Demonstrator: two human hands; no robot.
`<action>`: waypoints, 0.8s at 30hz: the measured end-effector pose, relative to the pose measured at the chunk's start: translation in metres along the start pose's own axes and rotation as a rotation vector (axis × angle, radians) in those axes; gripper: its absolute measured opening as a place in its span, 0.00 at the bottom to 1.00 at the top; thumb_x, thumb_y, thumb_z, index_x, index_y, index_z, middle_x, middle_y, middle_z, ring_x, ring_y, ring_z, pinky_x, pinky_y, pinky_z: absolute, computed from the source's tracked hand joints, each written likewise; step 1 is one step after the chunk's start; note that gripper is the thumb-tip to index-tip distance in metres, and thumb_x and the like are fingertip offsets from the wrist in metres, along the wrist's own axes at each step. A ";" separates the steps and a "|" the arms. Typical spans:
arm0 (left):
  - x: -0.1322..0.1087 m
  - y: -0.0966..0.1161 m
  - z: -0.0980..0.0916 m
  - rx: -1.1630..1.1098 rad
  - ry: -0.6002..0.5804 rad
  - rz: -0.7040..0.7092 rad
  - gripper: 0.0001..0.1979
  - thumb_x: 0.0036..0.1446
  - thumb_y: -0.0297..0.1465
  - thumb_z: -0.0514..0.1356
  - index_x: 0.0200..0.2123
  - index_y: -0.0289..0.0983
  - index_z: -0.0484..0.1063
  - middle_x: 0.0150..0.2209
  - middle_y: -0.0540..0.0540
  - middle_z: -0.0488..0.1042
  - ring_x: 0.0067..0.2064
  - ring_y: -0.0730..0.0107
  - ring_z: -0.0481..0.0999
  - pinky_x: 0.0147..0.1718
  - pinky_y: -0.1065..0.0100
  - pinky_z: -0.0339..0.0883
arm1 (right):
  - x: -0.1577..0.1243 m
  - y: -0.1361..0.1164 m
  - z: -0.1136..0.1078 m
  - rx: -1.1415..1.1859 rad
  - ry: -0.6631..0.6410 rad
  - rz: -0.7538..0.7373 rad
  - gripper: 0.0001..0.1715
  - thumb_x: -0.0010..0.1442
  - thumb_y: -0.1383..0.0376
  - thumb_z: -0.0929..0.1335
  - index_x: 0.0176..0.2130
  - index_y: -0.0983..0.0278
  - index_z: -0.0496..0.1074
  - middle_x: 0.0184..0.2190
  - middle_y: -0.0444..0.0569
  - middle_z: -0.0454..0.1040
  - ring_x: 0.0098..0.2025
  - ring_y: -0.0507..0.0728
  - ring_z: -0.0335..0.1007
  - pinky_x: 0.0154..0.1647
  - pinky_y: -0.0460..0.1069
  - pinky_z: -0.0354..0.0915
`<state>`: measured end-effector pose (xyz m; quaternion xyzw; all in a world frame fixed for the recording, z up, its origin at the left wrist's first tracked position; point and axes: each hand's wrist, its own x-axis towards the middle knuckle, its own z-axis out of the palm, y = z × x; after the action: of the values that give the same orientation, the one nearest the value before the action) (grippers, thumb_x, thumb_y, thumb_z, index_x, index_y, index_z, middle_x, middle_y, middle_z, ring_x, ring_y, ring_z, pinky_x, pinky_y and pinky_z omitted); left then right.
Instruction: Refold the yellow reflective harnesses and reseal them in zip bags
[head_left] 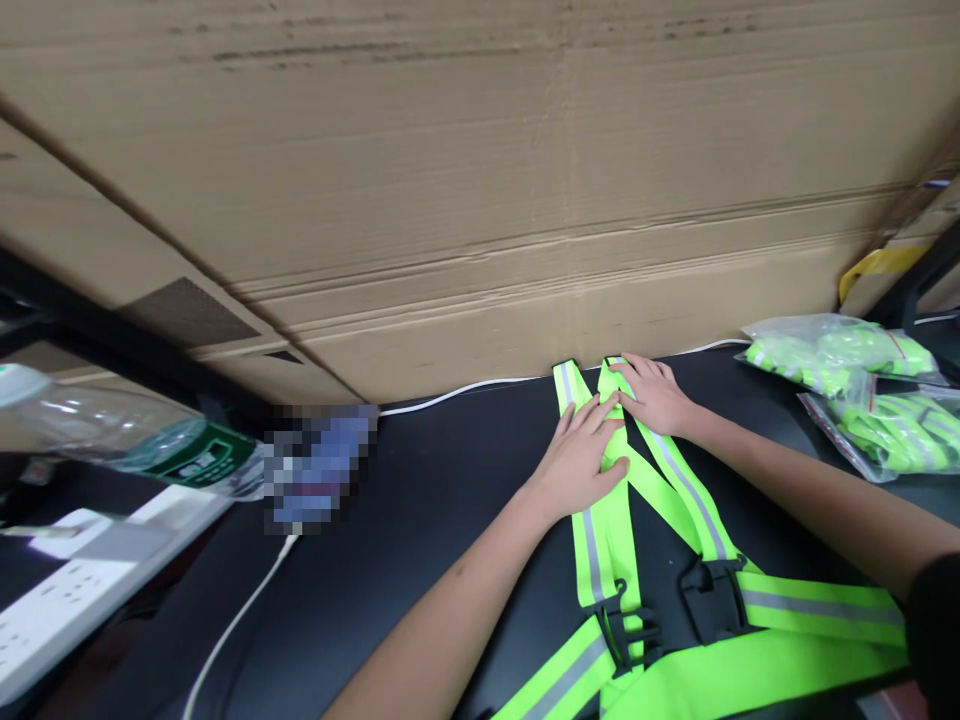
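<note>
A bright green harness [622,520] with grey stripes lies on the black table [420,540], in front of the person and right of the middle of the view. Its wide lower straps occupy the near edge of the view. Two black buckles [712,597] sit where the lower and upper straps meet; a narrow gap separates them. At the near left is a white power strip [45,620] with a white plug [82,535] attached. A white cord [232,630] runs from the near edge to a pixelated object [322,470].

The left hand [581,455] is palm down on the upper straps, fingers extended and thumb apart; it is not closed. The right hand [656,393] is at the far end of the right upper strap, fingers on the fabric; whether it pinches the strap cannot be told.

A clear bottle [187,455] with a green label is at the left, just beside the pixelated object. At the right, two clear bags [900,430] containing similar green straps are on the table, beyond the right forearm. A white cable [465,390] follows the table's far edge. Behind it stands a cardboard panel [562,180] with horizontal creases.
</note>
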<state>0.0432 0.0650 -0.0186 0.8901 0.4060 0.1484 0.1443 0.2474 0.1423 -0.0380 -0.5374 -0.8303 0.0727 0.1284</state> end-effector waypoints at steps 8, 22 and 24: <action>-0.001 0.002 0.000 -0.001 -0.044 -0.037 0.23 0.65 0.41 0.54 0.60 0.38 0.65 0.72 0.42 0.56 0.74 0.48 0.43 0.71 0.43 0.37 | 0.005 -0.005 -0.001 -0.015 0.081 0.038 0.25 0.69 0.55 0.58 0.59 0.59 0.68 0.64 0.60 0.63 0.63 0.70 0.60 0.62 0.66 0.54; 0.007 0.001 0.003 -0.018 -0.067 -0.063 0.24 0.65 0.43 0.53 0.59 0.36 0.62 0.71 0.38 0.58 0.75 0.50 0.42 0.71 0.43 0.34 | 0.005 0.000 -0.005 0.001 0.059 -0.079 0.28 0.70 0.55 0.58 0.60 0.65 0.71 0.65 0.59 0.64 0.66 0.68 0.57 0.64 0.62 0.56; 0.006 0.001 0.004 -0.013 -0.063 -0.062 0.24 0.65 0.42 0.53 0.59 0.36 0.62 0.72 0.38 0.55 0.75 0.50 0.41 0.71 0.44 0.34 | 0.000 -0.001 -0.011 0.014 0.039 -0.083 0.30 0.70 0.55 0.57 0.64 0.64 0.67 0.67 0.59 0.62 0.69 0.68 0.54 0.66 0.64 0.54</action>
<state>0.0493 0.0688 -0.0206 0.8803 0.4278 0.1186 0.1674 0.2494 0.1415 -0.0270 -0.5029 -0.8487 0.0625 0.1514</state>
